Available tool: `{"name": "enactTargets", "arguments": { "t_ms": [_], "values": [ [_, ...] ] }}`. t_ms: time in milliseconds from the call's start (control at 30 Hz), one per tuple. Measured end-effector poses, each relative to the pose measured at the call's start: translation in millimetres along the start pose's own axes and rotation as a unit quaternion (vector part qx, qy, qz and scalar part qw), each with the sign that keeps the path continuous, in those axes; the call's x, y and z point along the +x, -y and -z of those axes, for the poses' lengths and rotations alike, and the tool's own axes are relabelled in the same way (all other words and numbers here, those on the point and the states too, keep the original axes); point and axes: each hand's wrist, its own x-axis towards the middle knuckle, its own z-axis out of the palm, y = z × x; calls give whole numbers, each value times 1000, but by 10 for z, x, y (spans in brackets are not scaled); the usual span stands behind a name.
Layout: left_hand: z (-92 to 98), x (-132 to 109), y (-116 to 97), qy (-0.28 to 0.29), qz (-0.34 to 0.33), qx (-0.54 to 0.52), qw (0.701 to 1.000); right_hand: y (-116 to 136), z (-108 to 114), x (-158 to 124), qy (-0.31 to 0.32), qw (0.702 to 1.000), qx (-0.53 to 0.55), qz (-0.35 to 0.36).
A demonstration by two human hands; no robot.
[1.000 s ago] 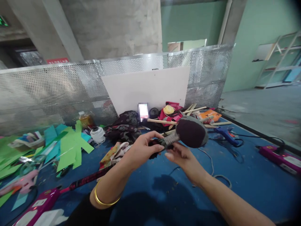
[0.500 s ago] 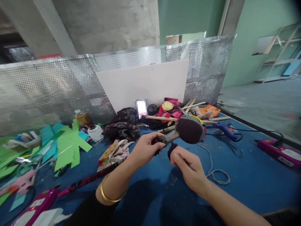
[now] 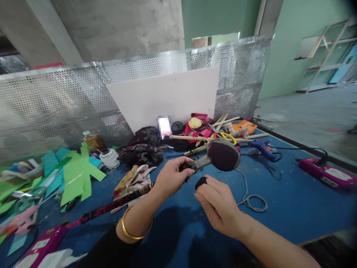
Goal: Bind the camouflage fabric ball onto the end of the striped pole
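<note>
My left hand is closed around the neck of a cloth-covered mallet, whose round dark head with grey edges points right. Grey cord is wound around the neck just below the head. Behind my left wrist shows a stick wrapped in dark red and black cloth; I cannot tell whether it is the same shaft. My right hand is curled just below the mallet, apart from its head, with a small piece of dark cloth at its fingers. The rest of that cloth is hidden.
Behind the mallet lie yellow-handled scissors, wooden sticks and a blue glue gun. Grey cord loops on the blue table. Purple power strips sit at both sides. Green strips, fabric scraps and white string lie left.
My right hand has drawn slightly down and away from the mallet's neck, with the dark cloth still at its fingers. My left hand keeps its hold. The view has shifted a little.
</note>
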Motion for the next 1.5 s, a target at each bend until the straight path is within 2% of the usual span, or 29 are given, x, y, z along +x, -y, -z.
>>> {"name": "enactTargets", "arguments": {
  "t_ms": [100, 233, 333, 467, 633, 933, 1133, 1233, 1500],
  "values": [
    [28, -16, 1, 4, -25, 76, 997, 22, 187, 94, 31, 999, -8, -36],
    [16, -75, -58, 7, -38, 175, 984, -10, 409, 286, 50, 991, -123, -34],
    [-8, -131, -132, 7, -36, 244, 969, -89, 477, 450, 80, 976, -200, -36],
    [-7, -180, -192, 6, -43, 308, 950, -201, 472, 632, 107, 960, -240, -96],
    [12, -186, -171, 0, -70, 326, 943, -261, 449, 707, 108, 951, -244, -158],
    [57, -135, -168, 7, -21, 248, 968, -182, 500, 556, 68, 979, -159, -107],
    [28, -142, -153, 5, -48, 281, 958, -216, 513, 584, 76, 974, -186, -104],
    [4, -165, -160, 9, -73, 323, 944, -262, 511, 667, 101, 963, -223, -117],
    [-35, -181, -194, 59, -123, 408, 903, -425, 477, 831, 224, 924, -256, -173]
  ]
}}
